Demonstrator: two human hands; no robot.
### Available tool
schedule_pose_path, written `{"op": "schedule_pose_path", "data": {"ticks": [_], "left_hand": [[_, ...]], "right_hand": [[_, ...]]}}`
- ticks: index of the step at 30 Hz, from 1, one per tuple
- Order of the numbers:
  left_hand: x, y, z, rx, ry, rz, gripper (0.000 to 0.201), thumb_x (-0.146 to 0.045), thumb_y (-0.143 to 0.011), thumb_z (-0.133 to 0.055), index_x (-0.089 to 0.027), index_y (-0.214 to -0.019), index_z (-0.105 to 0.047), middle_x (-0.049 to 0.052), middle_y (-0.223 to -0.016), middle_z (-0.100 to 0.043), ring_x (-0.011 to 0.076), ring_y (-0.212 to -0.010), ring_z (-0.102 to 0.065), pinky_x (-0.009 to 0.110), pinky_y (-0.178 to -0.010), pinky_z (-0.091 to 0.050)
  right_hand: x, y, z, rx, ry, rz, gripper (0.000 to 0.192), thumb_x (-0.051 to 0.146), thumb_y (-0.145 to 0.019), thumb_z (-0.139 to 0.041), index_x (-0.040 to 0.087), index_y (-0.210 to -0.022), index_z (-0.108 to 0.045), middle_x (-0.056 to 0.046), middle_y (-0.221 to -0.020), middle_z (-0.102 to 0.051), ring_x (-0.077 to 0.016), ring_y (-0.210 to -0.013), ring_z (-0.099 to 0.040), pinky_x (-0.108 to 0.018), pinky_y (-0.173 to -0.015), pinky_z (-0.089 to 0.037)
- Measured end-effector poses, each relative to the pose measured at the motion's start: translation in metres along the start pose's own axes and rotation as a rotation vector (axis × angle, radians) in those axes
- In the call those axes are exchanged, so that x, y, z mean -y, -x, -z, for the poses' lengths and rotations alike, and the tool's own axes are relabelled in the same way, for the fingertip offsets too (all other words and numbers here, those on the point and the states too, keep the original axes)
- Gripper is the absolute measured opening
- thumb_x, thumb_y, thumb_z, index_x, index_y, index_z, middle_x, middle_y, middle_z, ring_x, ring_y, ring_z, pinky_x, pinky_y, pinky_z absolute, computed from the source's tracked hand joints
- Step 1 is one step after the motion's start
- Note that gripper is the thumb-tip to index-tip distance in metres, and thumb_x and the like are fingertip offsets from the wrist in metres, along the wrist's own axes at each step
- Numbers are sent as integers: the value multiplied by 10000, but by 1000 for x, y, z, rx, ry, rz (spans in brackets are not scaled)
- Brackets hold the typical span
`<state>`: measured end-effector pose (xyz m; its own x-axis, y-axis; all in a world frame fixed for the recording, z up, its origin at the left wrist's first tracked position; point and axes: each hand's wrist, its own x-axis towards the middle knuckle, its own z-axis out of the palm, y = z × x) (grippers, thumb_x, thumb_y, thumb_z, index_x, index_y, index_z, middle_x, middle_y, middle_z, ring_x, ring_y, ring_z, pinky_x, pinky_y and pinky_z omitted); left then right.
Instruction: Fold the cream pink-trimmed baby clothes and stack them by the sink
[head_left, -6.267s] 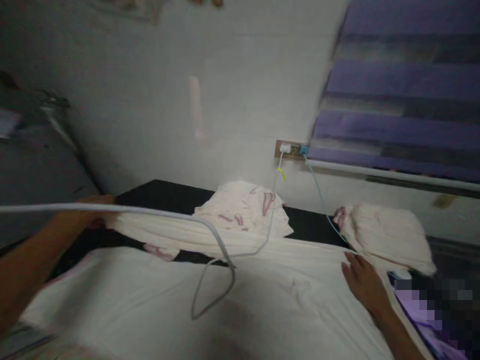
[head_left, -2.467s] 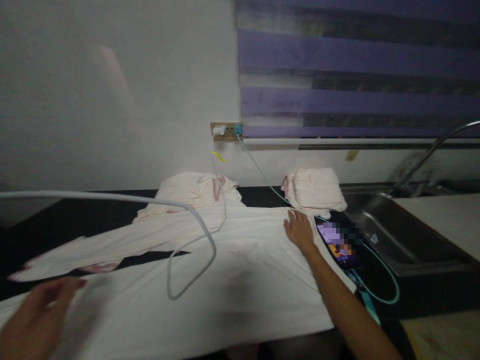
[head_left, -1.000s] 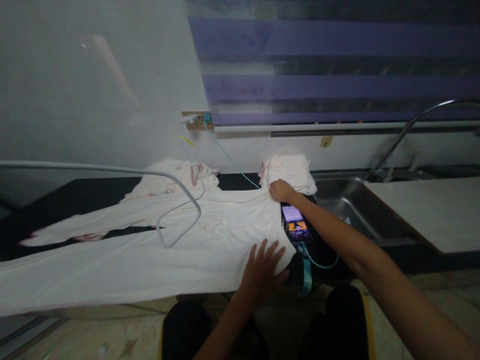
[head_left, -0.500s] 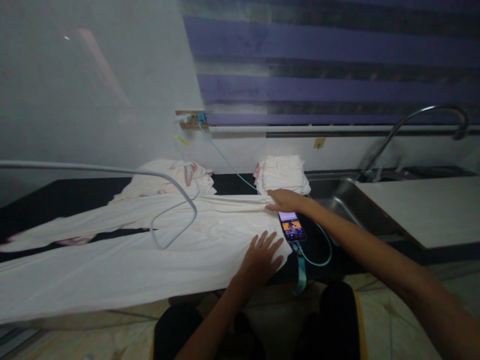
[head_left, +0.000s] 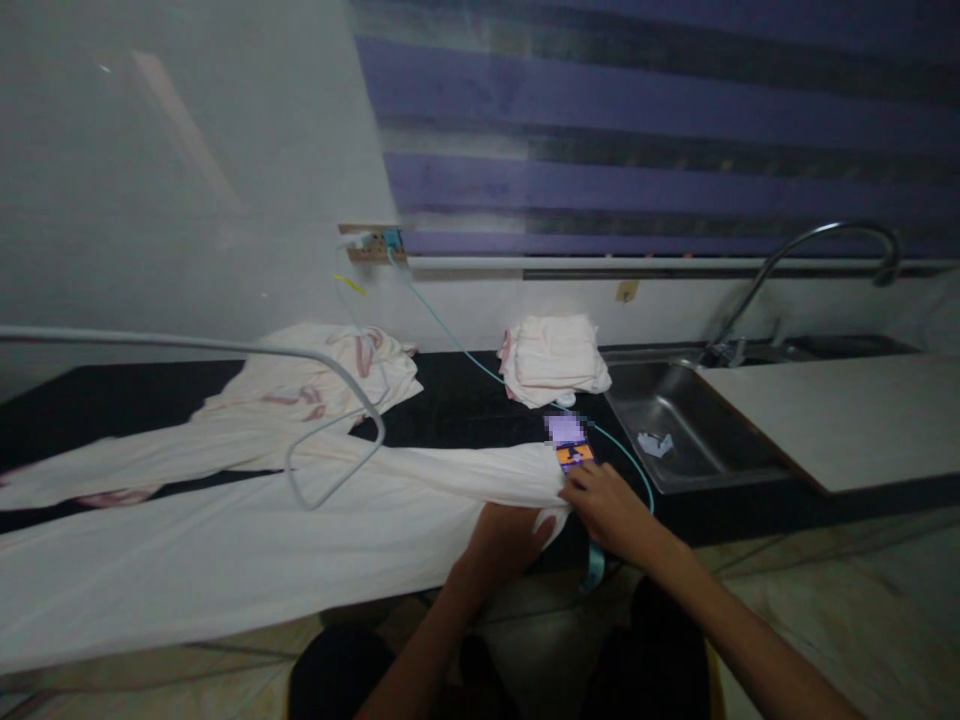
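Observation:
A long white cloth (head_left: 247,545) lies spread over the black counter (head_left: 457,405) and hangs over its near edge. At the cloth's right end its far edge is pulled forward onto the near edge. My left hand (head_left: 508,535) grips that end from below. My right hand (head_left: 606,503) pinches the same doubled corner from the right. A lit phone (head_left: 570,447) lies just behind my right hand.
A folded white stack (head_left: 553,358) and a crumpled white cloth with pink marks (head_left: 315,385) sit at the back. A grey cable (head_left: 334,400) loops over the cloth. A teal cable runs from the wall outlet (head_left: 367,243) to the phone. A steel sink (head_left: 690,430) with faucet (head_left: 795,265) is to the right.
My right hand has drawn the cloth's far right corner forward to the near edge beside my left hand, folding that end. My left hand went from lying flat to gripping.

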<state>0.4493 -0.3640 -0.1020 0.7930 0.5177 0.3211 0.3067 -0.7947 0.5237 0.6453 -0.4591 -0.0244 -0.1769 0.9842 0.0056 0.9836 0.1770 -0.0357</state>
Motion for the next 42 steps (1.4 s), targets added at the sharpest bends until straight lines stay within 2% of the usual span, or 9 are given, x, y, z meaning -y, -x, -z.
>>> {"op": "schedule_pose_path", "data": {"ticks": [7,12,16,21,26,30,34,38,42], "left_hand": [[-4,-1,4,-69,298,148,264,-349,-890,-710,-255,-1118,-802,157,-1221,-776,377,-1208,-676,591,-1152,-430],[5,2,4,-330,890,535,278,-393,-711,-880,-216,-839,-708,69,-847,-703,289,-954,-698,457,-938,-584],[14,10,19,-457,1133,678,296,-428,-812,-799,-212,-977,-680,32,-839,-636,210,-824,-700,352,-772,-614],[11,-1,50,-589,1792,996,206,-256,-915,-706,-193,-1107,-665,53,-1025,-751,150,-832,-723,268,-746,-594],[10,-11,48,-535,1870,985,239,-233,-975,-627,-149,-1197,-658,75,-1008,-791,171,-855,-751,274,-761,-615],[9,-8,43,-503,1936,909,329,-208,-989,-552,-97,-1291,-621,112,-1033,-796,176,-891,-768,271,-799,-626],[0,-8,45,-546,1869,883,428,-192,-958,-509,-128,-1371,-600,114,-1101,-803,232,-1081,-762,353,-926,-638],[-10,-7,41,-636,1852,914,460,-208,-945,-429,-195,-1360,-629,94,-1115,-810,251,-1189,-731,389,-1014,-618],[-8,-6,35,-620,1885,747,478,-256,-919,-498,-158,-1364,-640,115,-1166,-799,283,-1207,-725,441,-1095,-580]], "right_hand": [[41,17,-19,-65,-154,-345,286,160,-959,-558,269,-1156,-733,-121,-1287,-713,-324,-1236,-567,-475,-952,-416],[66,22,-22,-71,-114,-424,226,223,-977,-581,289,-1146,-716,-128,-1296,-737,-358,-1254,-567,-504,-931,-401],[71,23,-22,-44,-88,-416,248,253,-983,-590,293,-1200,-704,-129,-1394,-695,-359,-1253,-574,-522,-938,-409],[71,19,-3,25,-66,-375,208,258,-979,-586,246,-1112,-746,-179,-1312,-708,-392,-1248,-572,-581,-959,-425],[84,-5,11,-74,-134,-337,201,285,-992,-573,207,-1063,-745,-178,-1212,-712,-356,-1162,-608,-538,-976,-482],[93,-53,-1,-415,-443,-252,259,200,-999,-524,231,-1189,-696,-129,-1219,-707,-266,-1158,-631,-394,-995,-534],[89,-105,-22,-690,-717,-447,368,226,-1055,-406,221,-1339,-639,-143,-1283,-692,-248,-1170,-652,-357,-987,-548],[76,-128,-46,-704,-820,-604,428,182,-1054,-328,171,-1373,-613,-177,-1309,-690,-244,-1203,-655,-363,-1025,-536],[67,-130,-66,-687,-794,-574,340,164,-1017,-393,145,-1211,-672,-175,-1231,-719,-242,-1195,-661,-355,-1083,-504]]}}
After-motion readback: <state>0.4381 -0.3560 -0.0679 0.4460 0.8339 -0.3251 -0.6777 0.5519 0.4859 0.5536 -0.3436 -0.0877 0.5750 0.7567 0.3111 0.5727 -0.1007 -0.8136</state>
